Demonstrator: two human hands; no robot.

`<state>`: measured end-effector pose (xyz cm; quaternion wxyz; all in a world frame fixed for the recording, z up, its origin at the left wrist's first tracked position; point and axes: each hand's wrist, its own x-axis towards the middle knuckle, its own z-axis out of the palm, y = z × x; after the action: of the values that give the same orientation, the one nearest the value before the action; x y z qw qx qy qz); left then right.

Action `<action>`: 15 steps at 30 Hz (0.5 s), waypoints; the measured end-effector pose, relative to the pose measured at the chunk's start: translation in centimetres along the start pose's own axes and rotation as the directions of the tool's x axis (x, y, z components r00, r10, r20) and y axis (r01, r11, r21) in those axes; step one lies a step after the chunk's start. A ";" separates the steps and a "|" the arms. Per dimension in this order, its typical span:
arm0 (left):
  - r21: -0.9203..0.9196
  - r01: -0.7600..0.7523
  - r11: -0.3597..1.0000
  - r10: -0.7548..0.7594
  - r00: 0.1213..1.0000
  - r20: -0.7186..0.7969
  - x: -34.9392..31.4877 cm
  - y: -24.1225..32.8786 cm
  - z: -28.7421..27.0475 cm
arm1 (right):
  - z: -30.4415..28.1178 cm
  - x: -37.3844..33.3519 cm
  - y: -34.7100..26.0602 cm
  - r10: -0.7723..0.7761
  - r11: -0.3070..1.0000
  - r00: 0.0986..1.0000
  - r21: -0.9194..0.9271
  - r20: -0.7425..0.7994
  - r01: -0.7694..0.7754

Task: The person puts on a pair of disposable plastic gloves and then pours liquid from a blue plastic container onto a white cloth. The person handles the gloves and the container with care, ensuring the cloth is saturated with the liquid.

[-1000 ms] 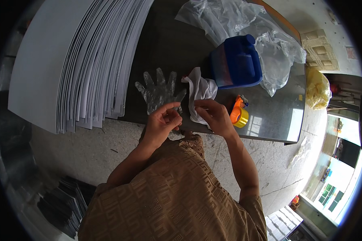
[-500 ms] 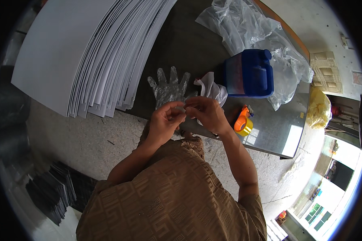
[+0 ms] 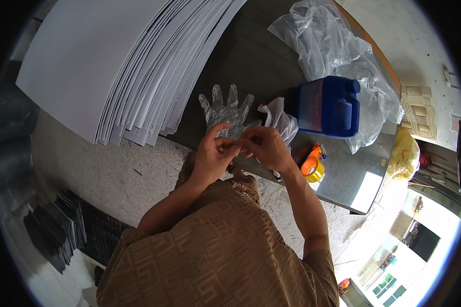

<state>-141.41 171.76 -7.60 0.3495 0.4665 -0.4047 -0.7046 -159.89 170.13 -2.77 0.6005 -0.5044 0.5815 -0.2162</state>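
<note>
My left hand and my right hand meet at the near edge of the dark table. Thumb and fingers of both are pinched, and the fingertips almost touch. Whatever lies between them is too small to make out. Just beyond, a clear plastic glove is spread on the tabletop, its fingers pointing away from me. To the right of it a crumpled white cloth with a red edge lies partly behind my right hand.
A blue jerrycan stands right of the cloth, before clear plastic sheeting. An orange tape dispenser with yellow tape sits near the table's front edge. A tall stack of white sheets fills the left. Black sheets stand at lower left.
The view has shifted, so the table things appear farther right and mostly lower. My left hand's fingers have spread a little; both hands remain pinched close together.
</note>
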 end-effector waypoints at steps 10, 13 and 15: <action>-0.038 0.012 0.999 -0.019 0.982 -0.189 1.8 -1.9 -1.0 | 1.1 5.1 3.9 -0.106 0.994 0.951 -0.019 -0.292 0.105; 0.432 -0.190 0.882 0.289 0.941 -0.176 3.2 -4.5 -2.1 | 0.9 8.5 4.8 0.079 0.996 0.951 0.071 -0.299 -0.061; 0.742 -0.310 0.594 0.477 0.879 -0.016 4.5 -6.4 -2.9 | 1.2 10.6 6.1 0.134 0.990 0.941 0.075 -0.312 -0.116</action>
<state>-140.82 169.88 -15.70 0.3267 0.5360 -0.7009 -0.3385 -158.37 164.05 -13.31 0.5257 -0.4084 0.6948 -0.2720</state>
